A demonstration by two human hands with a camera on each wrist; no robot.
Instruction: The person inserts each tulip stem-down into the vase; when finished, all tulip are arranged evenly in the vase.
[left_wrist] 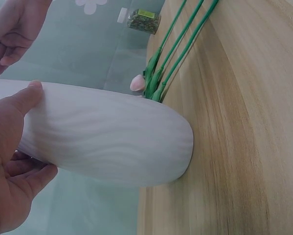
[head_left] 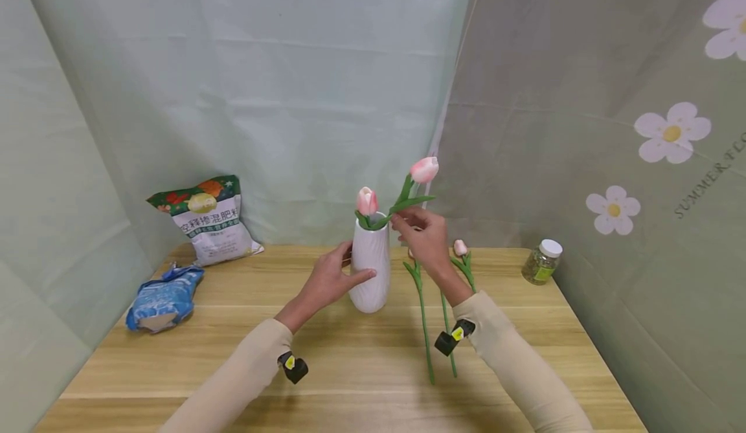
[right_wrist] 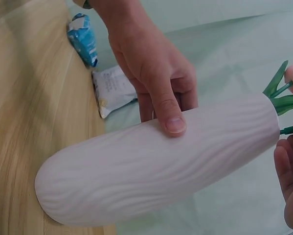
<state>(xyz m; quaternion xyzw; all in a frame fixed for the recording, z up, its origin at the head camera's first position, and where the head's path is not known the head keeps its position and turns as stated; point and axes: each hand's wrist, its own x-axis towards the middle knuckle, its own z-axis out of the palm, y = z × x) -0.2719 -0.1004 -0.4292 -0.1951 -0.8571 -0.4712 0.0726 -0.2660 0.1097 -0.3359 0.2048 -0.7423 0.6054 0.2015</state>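
Note:
A white ridged vase stands on the wooden table. My left hand grips its side, with the thumb across the front and the fingers curled behind. One pink tulip stands in the vase. At the rim, my right hand pinches the green stem of a second pink tulip, which leans right with its bloom above the vase. The stem's lower end reaches the vase mouth; how deep it goes is hidden. More tulips lie on the table, three stems showing in the left wrist view.
At the back left a printed white and green bag leans against the cloth backdrop. A crumpled blue packet lies before it. A small white-lidded jar stands near the table's right edge.

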